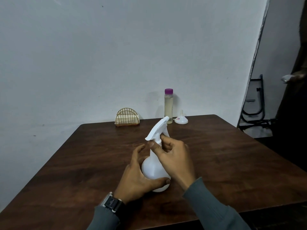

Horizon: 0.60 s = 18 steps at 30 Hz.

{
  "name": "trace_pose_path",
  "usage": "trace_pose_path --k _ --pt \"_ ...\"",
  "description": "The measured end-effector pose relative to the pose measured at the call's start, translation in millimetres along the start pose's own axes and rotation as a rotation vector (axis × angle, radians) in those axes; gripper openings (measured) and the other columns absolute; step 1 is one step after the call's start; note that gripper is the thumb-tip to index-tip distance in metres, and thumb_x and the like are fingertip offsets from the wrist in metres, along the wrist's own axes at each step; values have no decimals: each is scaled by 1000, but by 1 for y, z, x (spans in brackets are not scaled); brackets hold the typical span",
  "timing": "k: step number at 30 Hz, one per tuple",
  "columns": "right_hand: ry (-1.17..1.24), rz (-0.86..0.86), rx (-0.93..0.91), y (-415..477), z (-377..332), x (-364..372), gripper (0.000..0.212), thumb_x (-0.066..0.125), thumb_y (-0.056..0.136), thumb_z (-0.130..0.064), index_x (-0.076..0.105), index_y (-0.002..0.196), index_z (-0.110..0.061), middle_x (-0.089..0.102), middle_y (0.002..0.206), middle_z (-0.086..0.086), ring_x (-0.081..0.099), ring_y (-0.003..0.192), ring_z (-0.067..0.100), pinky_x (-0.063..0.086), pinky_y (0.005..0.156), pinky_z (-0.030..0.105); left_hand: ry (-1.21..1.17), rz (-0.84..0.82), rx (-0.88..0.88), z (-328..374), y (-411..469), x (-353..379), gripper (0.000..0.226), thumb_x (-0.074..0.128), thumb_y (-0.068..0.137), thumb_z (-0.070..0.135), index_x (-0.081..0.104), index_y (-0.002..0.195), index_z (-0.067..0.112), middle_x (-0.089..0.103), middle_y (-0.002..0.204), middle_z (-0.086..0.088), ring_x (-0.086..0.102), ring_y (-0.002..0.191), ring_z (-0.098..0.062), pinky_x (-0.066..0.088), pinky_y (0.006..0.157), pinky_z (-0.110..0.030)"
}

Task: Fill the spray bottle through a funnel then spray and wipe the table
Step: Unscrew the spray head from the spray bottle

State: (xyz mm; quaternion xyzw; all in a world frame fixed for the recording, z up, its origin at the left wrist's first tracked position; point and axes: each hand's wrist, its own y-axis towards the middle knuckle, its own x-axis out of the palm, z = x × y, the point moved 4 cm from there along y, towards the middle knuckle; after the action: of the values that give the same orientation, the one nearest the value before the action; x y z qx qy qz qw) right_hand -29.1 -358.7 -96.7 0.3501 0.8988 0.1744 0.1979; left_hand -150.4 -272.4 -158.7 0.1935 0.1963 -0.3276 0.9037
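Left hand (137, 178) wraps the spray bottle (153, 170) mid-way across the tabletop (232, 155), right hand (174, 158) pinches its collar, likely unscrewing; funnel (181, 119) and capped liquid bottle (168, 107) stand untouched at the far edge, so filling, spraying and wiping remain.

Plain home dining corner: dark wooden table (224, 155) against bare white wall (99, 55), wire napkin holder (127, 119) at the back.

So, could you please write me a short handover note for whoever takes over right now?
Left hand: holds the spray bottle by its round body on the table.
Right hand: grips the neck under the trigger head, which is on.
Far edge: purple-capped bottle of pale liquid, closed; funnel mouth-down beside it; wire napkin holder to the left.
Done: nothing yet. Left: remove head, fill through funnel, spray, wipe.
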Motion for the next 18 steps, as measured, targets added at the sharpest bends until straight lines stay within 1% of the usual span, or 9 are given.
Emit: trace_pose_path --k 2,4,5,8,9,12,14,16,18 --pt "-66 -37 -5 3 5 -2 17 63 99 -36 77 98 -27 75 80 -16 70 82 0 59 76 32 -3 -7 -10 -1 1 1 129 98 48 59 18 149 56 67 128 20 66 115 -3 57 102 -38" --pt "-67 -94 17 5 12 -6 28 54 103 -33 72 81 -33 64 69 -19 61 72 -2 49 70 30 0 -6 -20 0 1 1 129 98 47 59 19 149 54 66 125 21 66 114 -5 55 102 -37" --pt "-41 -117 30 5 15 -7 31 52 104 -33 69 78 -32 63 71 -19 60 74 -1 47 72 30 2 -5 -21 1 1 1 129 98 48 58 19 149 53 65 124 22 65 113 -5 55 102 -35" --pt "81 -170 46 2 13 -6 21 59 100 -41 76 107 -31 76 102 -22 69 102 -4 55 92 30 -6 -14 -25 2 0 1 126 99 50 54 20 149 52 62 125 24 64 112 -3 55 99 -31" --pt "100 -153 34 1 11 -5 21 64 96 -44 75 108 -30 78 101 -19 71 100 -2 57 91 31 -11 -17 -26 1 0 1 126 99 50 54 21 149 52 61 127 24 64 113 -3 56 99 -31" --pt "38 -40 -27 1 4 -3 18 72 92 -41 75 91 -23 77 78 -14 72 78 1 59 75 32 -14 -19 -19 1 -1 1 125 99 49 56 23 148 53 63 132 21 65 115 -4 57 100 -34" --pt "-4 -24 -26 4 5 -1 22 67 96 -38 77 100 -19 78 84 -9 72 83 2 60 76 32 -13 -17 -18 0 -1 1 126 98 48 60 23 148 53 64 132 20 66 116 -5 57 100 -38" --pt "-56 -43 -20 7 8 -3 21 61 101 -34 78 108 -24 76 85 -13 68 83 -1 54 70 23 -7 -13 -25 -1 0 1 127 98 46 62 22 149 52 63 131 20 65 116 -5 56 101 -39" --pt "-70 -57 -4 9 13 -6 22 55 104 -30 77 106 -28 76 90 -12 67 84 1 54 74 29 3 -2 -25 -1 1 1 129 97 44 64 22 148 53 61 133 20 64 117 -6 56 102 -39"
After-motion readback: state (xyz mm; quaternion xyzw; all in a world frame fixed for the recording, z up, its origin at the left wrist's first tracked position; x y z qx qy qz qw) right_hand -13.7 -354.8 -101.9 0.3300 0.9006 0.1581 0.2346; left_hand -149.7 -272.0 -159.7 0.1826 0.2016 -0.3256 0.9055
